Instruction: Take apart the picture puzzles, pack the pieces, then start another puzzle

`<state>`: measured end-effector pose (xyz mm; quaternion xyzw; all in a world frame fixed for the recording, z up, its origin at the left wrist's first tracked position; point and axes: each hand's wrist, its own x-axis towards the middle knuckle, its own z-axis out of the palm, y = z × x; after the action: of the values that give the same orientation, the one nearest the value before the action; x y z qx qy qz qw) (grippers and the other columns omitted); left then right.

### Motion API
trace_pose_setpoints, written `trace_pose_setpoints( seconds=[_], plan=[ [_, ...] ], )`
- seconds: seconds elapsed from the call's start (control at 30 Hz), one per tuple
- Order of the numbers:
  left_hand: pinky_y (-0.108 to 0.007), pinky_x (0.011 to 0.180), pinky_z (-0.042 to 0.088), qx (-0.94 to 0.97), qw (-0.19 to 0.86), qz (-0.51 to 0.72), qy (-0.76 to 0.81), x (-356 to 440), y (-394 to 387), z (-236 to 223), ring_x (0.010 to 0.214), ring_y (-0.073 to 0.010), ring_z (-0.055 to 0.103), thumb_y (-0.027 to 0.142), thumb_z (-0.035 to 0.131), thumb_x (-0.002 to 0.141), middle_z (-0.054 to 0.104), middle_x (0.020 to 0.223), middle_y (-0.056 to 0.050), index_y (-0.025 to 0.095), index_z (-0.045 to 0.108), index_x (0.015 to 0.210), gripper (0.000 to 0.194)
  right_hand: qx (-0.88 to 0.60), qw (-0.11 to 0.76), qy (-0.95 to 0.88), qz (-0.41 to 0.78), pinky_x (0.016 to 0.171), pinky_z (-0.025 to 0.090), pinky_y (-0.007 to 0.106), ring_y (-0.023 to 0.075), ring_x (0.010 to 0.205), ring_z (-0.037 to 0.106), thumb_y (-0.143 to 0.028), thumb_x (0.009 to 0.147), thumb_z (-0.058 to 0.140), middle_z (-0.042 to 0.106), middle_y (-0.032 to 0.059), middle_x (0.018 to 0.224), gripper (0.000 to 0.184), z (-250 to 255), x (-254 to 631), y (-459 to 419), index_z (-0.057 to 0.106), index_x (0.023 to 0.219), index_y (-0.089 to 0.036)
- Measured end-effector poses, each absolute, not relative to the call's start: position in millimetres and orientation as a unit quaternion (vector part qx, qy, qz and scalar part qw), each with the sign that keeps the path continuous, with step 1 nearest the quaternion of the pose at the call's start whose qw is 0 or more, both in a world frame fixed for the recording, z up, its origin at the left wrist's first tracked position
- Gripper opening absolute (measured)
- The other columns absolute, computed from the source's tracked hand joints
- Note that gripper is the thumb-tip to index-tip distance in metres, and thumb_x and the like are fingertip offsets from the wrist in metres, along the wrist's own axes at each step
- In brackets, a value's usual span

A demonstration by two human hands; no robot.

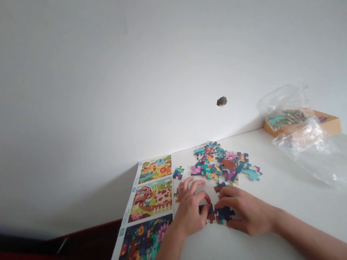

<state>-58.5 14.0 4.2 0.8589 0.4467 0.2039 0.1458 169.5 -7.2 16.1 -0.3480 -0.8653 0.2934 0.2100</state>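
Note:
Thumb and forefinger of my left hand [190,207] grip a dark blue and brown puzzle piece [211,215], while its other fingers stretch out over the table. Just to the right, my right hand [245,211] has its fingers on a dark blue puzzle piece [224,214]. The two pieces lie side by side on the white tabletop; whether they interlock I cannot tell. Another piece [219,186] shows behind my right fingers. Beyond my hands spreads a heap of colourful puzzle pieces [210,171]. A single piece [178,172] lies left of that heap.
A picture sheet [153,199] with several printed scenes runs along the table's left edge. At the back right, a clear plastic bag [290,117] of pieces rests on a yellow box [331,126], near more clear plastic [341,166]. The white wall [156,86] has a hole [221,101].

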Motion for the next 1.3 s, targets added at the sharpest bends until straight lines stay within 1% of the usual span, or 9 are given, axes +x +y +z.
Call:
trace_pose_setpoints(
  seconds=[0.17,0.37,0.67,0.83,0.97,1.07,1.2,1.3],
  plan=[
    [-0.060,0.111,0.020,0.859,0.147,0.205,0.446,-58.8,13.1,3.5,0.135,-0.0348,0.029,0.011,0.061,0.072,0.054,0.132,-0.002,0.025,0.065,0.082,0.017,-0.338,0.218,-0.869,0.287,0.100,0.042,0.042,0.0240,0.102,0.053,-0.015,0.071,0.067,0.056,0.0076,0.099,0.042,14.8,168.4,-6.9,0.067,0.112,-0.023],
    [-0.060,0.112,0.019,0.858,0.154,0.210,0.444,-59.0,11.8,3.0,0.135,-0.0352,0.029,0.012,0.062,0.072,0.054,0.132,-0.003,0.024,0.065,0.081,0.016,-0.333,0.217,-0.874,0.279,0.100,0.042,0.043,0.0227,0.099,0.054,-0.012,0.072,0.065,0.056,0.0069,0.099,0.039,14.5,167.2,-6.9,0.068,0.109,-0.025],
    [-0.059,0.111,0.022,0.858,0.153,0.221,0.437,-59.3,12.2,6.0,0.134,-0.0356,0.031,0.014,0.068,0.070,0.056,0.130,-0.004,0.022,0.064,0.075,0.011,-0.320,0.220,-0.878,0.278,0.103,0.040,0.041,0.0219,0.102,0.054,-0.012,0.076,0.064,0.058,0.0058,0.100,0.039,19.6,167.3,-7.6,0.069,0.111,-0.029],
    [-0.057,0.112,0.023,0.859,0.151,0.220,0.437,-60.7,13.2,3.2,0.134,-0.0336,0.031,0.014,0.069,0.073,0.055,0.132,-0.001,0.023,0.065,0.075,0.010,-0.313,0.221,-0.882,0.273,0.100,0.042,0.039,0.0218,0.103,0.053,-0.012,0.077,0.063,0.060,0.0060,0.101,0.036,20.9,168.1,-6.7,0.071,0.108,-0.028],
    [-0.057,0.112,0.023,0.861,0.158,0.216,0.432,-60.2,13.6,2.1,0.134,-0.0328,0.031,0.014,0.071,0.074,0.056,0.132,0.001,0.024,0.066,0.075,0.011,-0.308,0.220,-0.885,0.271,0.096,0.043,0.039,0.0230,0.103,0.053,-0.017,0.075,0.067,0.061,0.0059,0.103,0.032,20.7,170.1,-6.1,0.072,0.105,-0.027],
    [-0.057,0.111,0.023,0.862,0.161,0.217,0.430,-59.9,13.9,1.4,0.134,-0.0324,0.032,0.014,0.071,0.075,0.056,0.131,0.001,0.024,0.066,0.075,0.011,-0.315,0.232,-0.880,0.269,0.096,0.043,0.040,0.0233,0.099,0.055,-0.023,0.076,0.070,0.064,0.0073,0.101,0.031,21.0,171.6,-4.6,0.069,0.108,-0.023],
    [-0.058,0.110,0.024,0.862,0.161,0.221,0.426,-60.4,14.3,-0.8,0.133,-0.0332,0.032,0.017,0.071,0.076,0.056,0.131,-0.001,0.024,0.067,0.076,0.009,-0.337,0.236,-0.874,0.257,0.093,0.043,0.039,0.0233,0.100,0.057,-0.020,0.084,0.061,0.067,0.0077,0.102,0.025,20.4,172.4,-2.2,0.066,0.108,-0.020],
    [-0.058,0.110,0.025,0.862,0.161,0.221,0.427,-60.4,14.1,-1.7,0.134,-0.0333,0.032,0.017,0.072,0.076,0.056,0.131,0.000,0.025,0.068,0.076,0.008,-0.345,0.233,-0.875,0.246,0.093,0.043,0.039,0.0230,0.101,0.057,-0.017,0.086,0.057,0.068,0.0069,0.105,0.025,18.9,172.0,-1.7,0.065,0.109,-0.021]
  ],
)
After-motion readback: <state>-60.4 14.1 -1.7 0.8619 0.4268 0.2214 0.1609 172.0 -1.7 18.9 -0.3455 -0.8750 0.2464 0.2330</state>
